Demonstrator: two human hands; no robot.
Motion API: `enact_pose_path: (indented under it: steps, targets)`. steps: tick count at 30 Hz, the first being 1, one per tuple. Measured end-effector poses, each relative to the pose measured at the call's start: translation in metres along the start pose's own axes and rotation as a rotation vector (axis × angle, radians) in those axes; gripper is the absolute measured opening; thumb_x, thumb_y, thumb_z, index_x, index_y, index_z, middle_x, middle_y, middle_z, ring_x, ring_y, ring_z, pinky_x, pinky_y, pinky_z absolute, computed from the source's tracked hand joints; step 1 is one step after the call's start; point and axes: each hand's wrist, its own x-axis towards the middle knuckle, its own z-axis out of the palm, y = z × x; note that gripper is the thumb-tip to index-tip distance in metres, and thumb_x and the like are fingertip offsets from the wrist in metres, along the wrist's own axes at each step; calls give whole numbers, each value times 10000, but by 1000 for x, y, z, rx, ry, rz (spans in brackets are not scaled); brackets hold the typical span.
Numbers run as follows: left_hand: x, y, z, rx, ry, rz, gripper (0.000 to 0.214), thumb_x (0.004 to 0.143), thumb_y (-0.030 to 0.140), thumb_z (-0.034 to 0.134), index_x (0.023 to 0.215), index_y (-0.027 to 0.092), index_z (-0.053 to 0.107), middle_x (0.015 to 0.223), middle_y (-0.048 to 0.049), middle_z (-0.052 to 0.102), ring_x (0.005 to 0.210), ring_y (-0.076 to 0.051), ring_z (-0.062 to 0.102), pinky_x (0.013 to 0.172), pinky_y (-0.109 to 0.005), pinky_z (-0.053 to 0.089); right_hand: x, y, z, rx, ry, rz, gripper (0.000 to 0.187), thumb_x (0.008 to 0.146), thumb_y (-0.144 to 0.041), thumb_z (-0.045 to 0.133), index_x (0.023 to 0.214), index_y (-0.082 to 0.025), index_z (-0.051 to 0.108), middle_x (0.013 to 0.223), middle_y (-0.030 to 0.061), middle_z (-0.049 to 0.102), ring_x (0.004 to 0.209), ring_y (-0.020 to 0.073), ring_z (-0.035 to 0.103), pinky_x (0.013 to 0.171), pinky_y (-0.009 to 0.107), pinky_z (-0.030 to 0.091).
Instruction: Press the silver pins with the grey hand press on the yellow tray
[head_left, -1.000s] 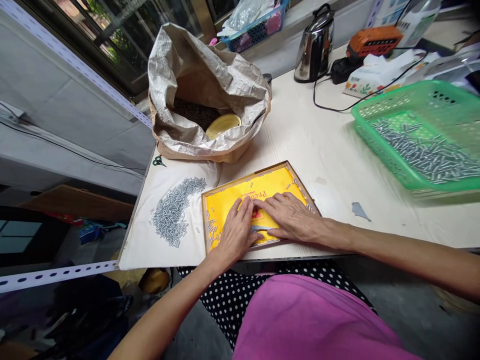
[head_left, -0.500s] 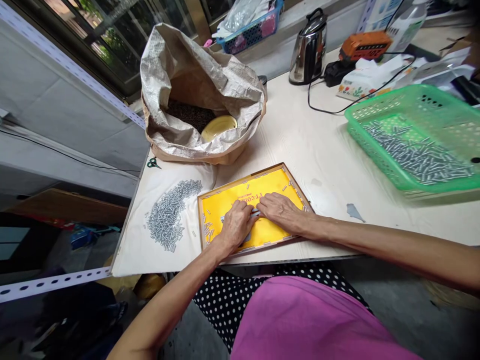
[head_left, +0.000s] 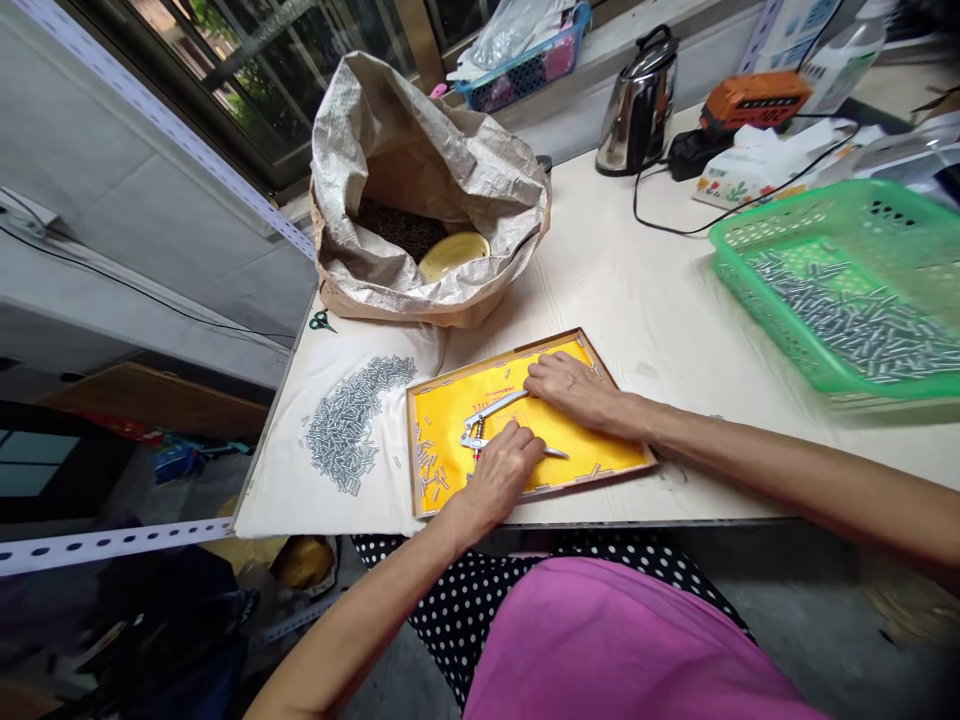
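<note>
A pair of silver pliers (head_left: 496, 405) with a small spring near its head lies over a shallow tray (head_left: 510, 352) with a yellow bottom and brown rim. Its handles are spread apart. My left hand (head_left: 510, 468) is curled over the lower handle, whose tip sticks out past my fingers. The fingers of my right hand (head_left: 576, 392) close on the end of the upper handle. The pliers' jaws are partly hidden by my left hand. Small metal pins (head_left: 429, 470) lie loose along the tray's left side.
Left of the tray, a heap of metal pins (head_left: 346, 425) lies on white cloth. An open woven sack (head_left: 435, 300) with dark contents and a yellow dish (head_left: 454, 255) stands behind. A green basket (head_left: 772, 345) of pins is at right. Scissors (head_left: 322, 321) and a kettle (head_left: 637, 105) are farther back.
My hands were close together over the tray's middle and have moved apart, the right one up and away. The pliers' handles have opened. The camera view has shifted slightly.
</note>
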Motion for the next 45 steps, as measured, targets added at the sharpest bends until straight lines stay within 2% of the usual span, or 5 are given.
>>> enact_pose_path:
  steps: [14,20,28,39,45]
  targets:
    - [-8,2,-24,-17,121,112,230,1040,247,430,1115,161,630,1010,-77,664,955,-197,575,852,-311,493,-17,22,18,214,223,-18,253,1021,-315,339,881,-207,519,840,79,602,755,220,513,731,354,351]
    - [-26,-92,-64,113,427,-622,275,1020,255,453,991,153,706,988,-108,683,968,-241,592,852,-352,494,-15,26,17,259,199,-10,278,1011,-370,341,837,-229,505,829,77,607,745,224,532,713,360,366]
    - [-50,-201,-69,332,33,-1045,256,935,250,532,976,131,755,1141,-183,668,1189,-347,536,843,-384,494,-16,20,16,186,157,7,294,1024,-346,334,873,-210,547,857,85,629,773,231,533,736,363,357]
    - [-36,-213,-80,205,66,-1107,188,825,114,523,870,117,705,940,-154,723,913,-275,658,703,-306,463,-19,17,13,102,140,3,263,1031,-339,380,906,-193,560,862,84,623,795,227,494,738,348,325]
    - [-46,-132,-79,-550,337,-867,168,771,339,632,779,171,624,742,-25,658,620,-152,582,566,-243,453,-18,19,10,39,102,-59,306,1051,-280,306,906,-198,564,892,81,627,818,228,471,743,349,283]
